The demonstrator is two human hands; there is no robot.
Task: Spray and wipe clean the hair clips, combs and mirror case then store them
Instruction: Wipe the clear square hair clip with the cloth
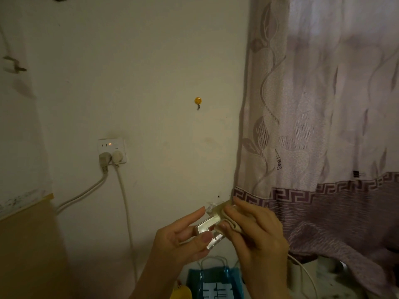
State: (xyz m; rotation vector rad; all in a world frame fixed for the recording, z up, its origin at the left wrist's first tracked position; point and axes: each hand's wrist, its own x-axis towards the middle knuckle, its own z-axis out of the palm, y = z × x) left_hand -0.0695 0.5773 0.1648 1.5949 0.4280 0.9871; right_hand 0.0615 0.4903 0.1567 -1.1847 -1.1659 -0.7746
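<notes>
The left hand [183,236] pinched the open mirror case [210,228] while the right hand [252,229] gripped a cloth [232,226] against it; wiping seemed underway, storing undone.

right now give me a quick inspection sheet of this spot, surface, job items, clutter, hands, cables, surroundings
surface: nothing seen; the work is done in the air in front of the wall.
job's things: small clear mirror case, open; beige cloth pressed against it.
clutter: blue bag with handles below the hands; a yellow thing beside it, cut off.
hands: left hand has a grip on the case; right hand pinches the cloth.
cables: two plugs in the wall socket, their cords hanging down; another white cord at lower right.
surroundings: smiley hook on the wall; patterned curtain at right.
</notes>
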